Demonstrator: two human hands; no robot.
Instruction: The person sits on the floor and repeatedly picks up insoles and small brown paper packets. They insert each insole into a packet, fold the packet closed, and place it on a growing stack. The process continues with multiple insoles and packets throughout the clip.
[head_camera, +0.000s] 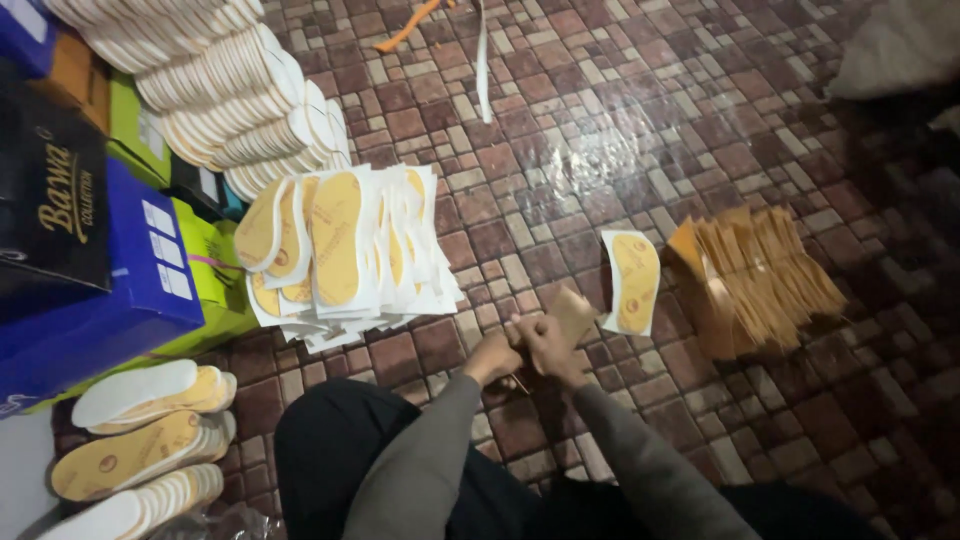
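I had both hands low over the floor (600, 120), close together near centre. Left hand (492, 357) and right hand (548, 345) met on a tan sheet (573, 310) that stuck up between them toward the far right; fingers of both looked pinched on its near edge, though blur kept me from seeing the exact grip.

Just right of it, a white-backed sheet with a yellow insole shape (631, 280) stood tilted on edge, touching or nearly touching the tan one; couldn't tell which. I judged a tug on the tan sheet could knock it flat.

Farther right lay a fanned heap of tan backing strips (760, 285), loose and glossy. Risk as I saw it: tiles looked shiny, so strips could slide & scatter w/ any sweep of the right sleeve.

Left, a stack of cut sheets (350, 255) leaned out toward me, edges splayed. Above it a curved pile of white insoles (235, 90) overhung coloured boxes (110, 290). A bump might topple either. More insoles (140, 440) sat near left.
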